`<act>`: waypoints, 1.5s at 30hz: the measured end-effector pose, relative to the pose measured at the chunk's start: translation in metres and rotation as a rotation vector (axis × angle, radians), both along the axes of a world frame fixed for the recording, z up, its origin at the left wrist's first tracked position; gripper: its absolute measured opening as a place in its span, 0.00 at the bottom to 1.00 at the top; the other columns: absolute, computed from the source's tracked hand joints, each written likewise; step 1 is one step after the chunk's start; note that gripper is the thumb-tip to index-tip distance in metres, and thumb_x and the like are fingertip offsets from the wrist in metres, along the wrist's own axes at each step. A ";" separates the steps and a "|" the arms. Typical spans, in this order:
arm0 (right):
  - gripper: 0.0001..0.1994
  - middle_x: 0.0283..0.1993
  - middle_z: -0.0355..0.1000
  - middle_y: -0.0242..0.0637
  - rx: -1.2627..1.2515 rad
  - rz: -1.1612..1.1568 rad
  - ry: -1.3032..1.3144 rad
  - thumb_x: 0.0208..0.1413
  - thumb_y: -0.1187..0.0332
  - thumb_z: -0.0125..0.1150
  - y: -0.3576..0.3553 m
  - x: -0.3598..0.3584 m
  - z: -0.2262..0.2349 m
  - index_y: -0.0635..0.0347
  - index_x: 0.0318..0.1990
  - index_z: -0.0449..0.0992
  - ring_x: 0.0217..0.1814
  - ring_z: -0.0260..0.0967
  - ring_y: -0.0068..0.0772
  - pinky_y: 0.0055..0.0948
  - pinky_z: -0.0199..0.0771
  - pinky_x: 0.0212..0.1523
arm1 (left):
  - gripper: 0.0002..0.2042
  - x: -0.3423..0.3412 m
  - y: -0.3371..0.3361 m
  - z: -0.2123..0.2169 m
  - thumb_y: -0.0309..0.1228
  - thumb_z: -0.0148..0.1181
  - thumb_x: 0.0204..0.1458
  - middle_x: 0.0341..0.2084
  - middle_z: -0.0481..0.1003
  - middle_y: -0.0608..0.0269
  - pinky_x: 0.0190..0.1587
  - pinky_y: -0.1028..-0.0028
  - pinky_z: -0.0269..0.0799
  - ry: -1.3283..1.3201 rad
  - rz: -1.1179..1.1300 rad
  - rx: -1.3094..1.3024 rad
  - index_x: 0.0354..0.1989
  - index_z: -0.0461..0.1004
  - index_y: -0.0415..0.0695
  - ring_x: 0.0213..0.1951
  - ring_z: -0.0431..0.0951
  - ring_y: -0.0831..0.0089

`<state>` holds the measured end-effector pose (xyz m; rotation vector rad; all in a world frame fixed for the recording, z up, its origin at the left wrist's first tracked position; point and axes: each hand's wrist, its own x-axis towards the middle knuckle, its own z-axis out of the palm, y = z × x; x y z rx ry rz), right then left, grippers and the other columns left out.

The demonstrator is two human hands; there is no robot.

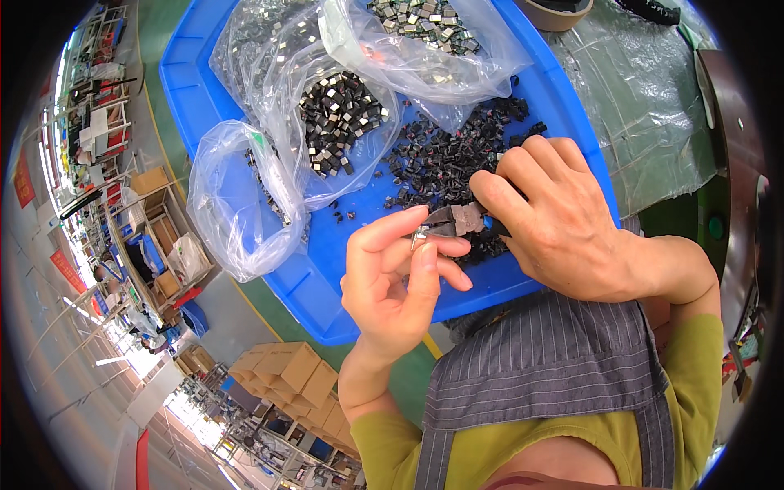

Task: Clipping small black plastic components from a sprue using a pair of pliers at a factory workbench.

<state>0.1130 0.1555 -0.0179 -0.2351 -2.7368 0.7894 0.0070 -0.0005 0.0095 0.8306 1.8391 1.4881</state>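
My left hand (390,287) pinches a small shiny metal part (419,236) between thumb and fingers, above the near side of a blue tray (318,302). Closed around a pair of pliers (467,219) is my right hand (559,224); the handles are mostly hidden in the palm. The jaws point left and lie close to the metal part; whether they touch it I cannot tell. Beneath and beyond my hands spreads a loose heap of small black pieces (441,155).
Clear plastic bags lie in the tray, one with black-and-silver pieces (339,118), another with silvery pieces (429,24). An open bag (241,204) droops over the left rim. Plastic sheeting (637,106) covers the right surface; a round container (559,12) stands there. Cardboard boxes (286,371) are stacked lower left.
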 end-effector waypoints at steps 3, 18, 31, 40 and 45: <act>0.17 0.29 0.59 0.36 0.017 -0.008 0.024 0.32 0.77 0.60 -0.001 0.000 0.000 0.58 0.36 0.69 0.33 0.60 0.38 0.35 0.57 0.35 | 0.13 0.000 0.000 0.001 0.25 0.45 0.60 0.27 0.78 0.47 0.21 0.82 0.67 -0.012 -0.005 -0.002 0.52 0.60 0.34 0.20 0.77 0.72; 0.09 0.27 0.62 0.35 0.113 0.015 -0.022 0.42 0.70 0.56 -0.001 0.000 0.000 0.58 0.33 0.69 0.32 0.62 0.34 0.32 0.59 0.33 | 0.11 -0.001 -0.001 -0.001 0.25 0.45 0.60 0.26 0.78 0.49 0.22 0.83 0.67 0.045 -0.008 -0.045 0.49 0.61 0.35 0.20 0.77 0.73; 0.07 0.27 0.63 0.36 -0.015 0.083 -0.045 0.43 0.71 0.55 -0.001 0.000 0.001 0.57 0.31 0.67 0.32 0.64 0.37 0.34 0.61 0.33 | 0.10 0.004 -0.001 -0.006 0.19 0.48 0.56 0.20 0.75 0.59 0.22 0.83 0.66 0.367 0.081 -0.179 0.46 0.66 0.34 0.19 0.73 0.80; 0.17 0.29 0.60 0.36 -0.044 0.085 -0.027 0.31 0.75 0.64 0.002 0.000 0.000 0.58 0.32 0.66 0.33 0.62 0.40 0.35 0.60 0.33 | 0.09 -0.008 0.001 -0.005 0.20 0.46 0.58 0.21 0.76 0.60 0.18 0.85 0.60 0.200 0.054 -0.278 0.45 0.67 0.35 0.17 0.70 0.85; 0.18 0.30 0.61 0.36 -0.068 0.078 -0.054 0.31 0.75 0.66 0.002 0.001 -0.002 0.58 0.33 0.66 0.34 0.63 0.41 0.36 0.61 0.35 | 0.11 -0.012 -0.003 0.006 0.21 0.45 0.59 0.25 0.76 0.57 0.24 0.82 0.67 -0.150 0.050 -0.117 0.49 0.64 0.34 0.20 0.74 0.79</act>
